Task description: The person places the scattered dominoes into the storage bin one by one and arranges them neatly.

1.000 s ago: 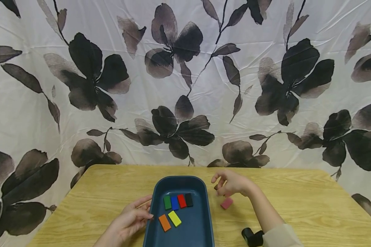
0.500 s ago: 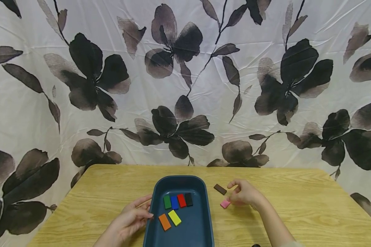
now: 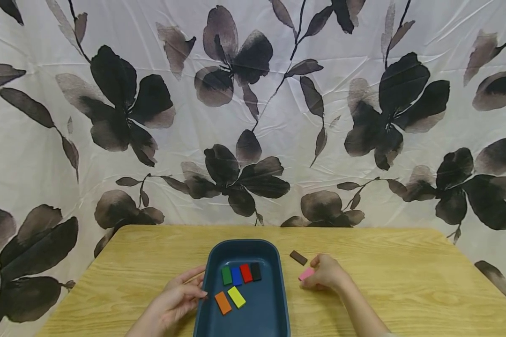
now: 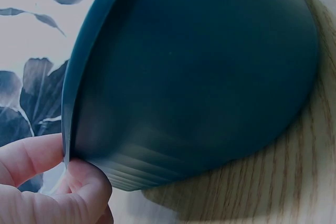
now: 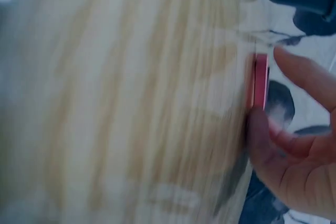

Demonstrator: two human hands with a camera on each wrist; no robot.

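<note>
A dark blue-green tray [image 3: 283, 299] stands on the table. My left hand [image 3: 174, 299] pinches its left rim, thumb on one side and a finger on the other, as the left wrist view shows. Right of the tray lies a small pink block [image 3: 306, 274]. My right hand [image 3: 326, 274] has thumb and index finger at this block, pinching it low at the table. In the right wrist view the pink block [image 5: 261, 81] appears edge-on between thumb and finger. A dark brown block [image 3: 298, 257] lies just beyond, untouched.
Inside the tray are a green block [image 3: 226, 275], a blue block [image 3: 236, 276], a red block [image 3: 246, 273], a black block [image 3: 256, 271], an orange block [image 3: 223, 303] and a yellow block [image 3: 236, 297]. A floral cloth [image 3: 236, 117] hangs behind the wooden table [image 3: 388, 262].
My right hand has left the brown block and come down to the pink one, which has turned a little. The left hand stays on the tray rim. The black object near the right sleeve is out of view.
</note>
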